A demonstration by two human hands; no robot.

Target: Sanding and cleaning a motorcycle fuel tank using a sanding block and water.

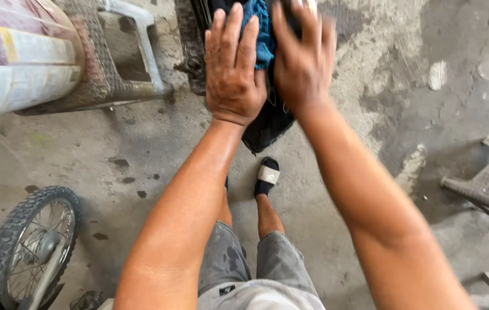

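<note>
We look down over both arms toward a stained concrete floor (371, 115). Near the top centre of the frame our left hand (233, 72) lies flat with its fingers straight and together, palm pressed on a dark cloth (270, 123) with a blue cloth (263, 34) bunched above it. Our right hand (302, 57) rests just beside it on the same bundle, fingers spread and blurred; we cannot tell whether it grips the fabric or only presses on it. The dark cloth hangs down to a point below our wrists, its lower edge ending above our sandalled foot (267, 177) in the middle of the frame.

Open floor lies to the right of the cloths and across the centre left. The edges are crowded: a large cylinder (17, 54) with worn paint fills the upper left corner, and a metal mesh stand (112, 69) sits just beside it, close to our left hand. A spoked wheel (29, 244) with a knobbly tyre occupies the lower left corner. At the right edge a grey metal frame (488, 183) juts in, well apart from the hands.
</note>
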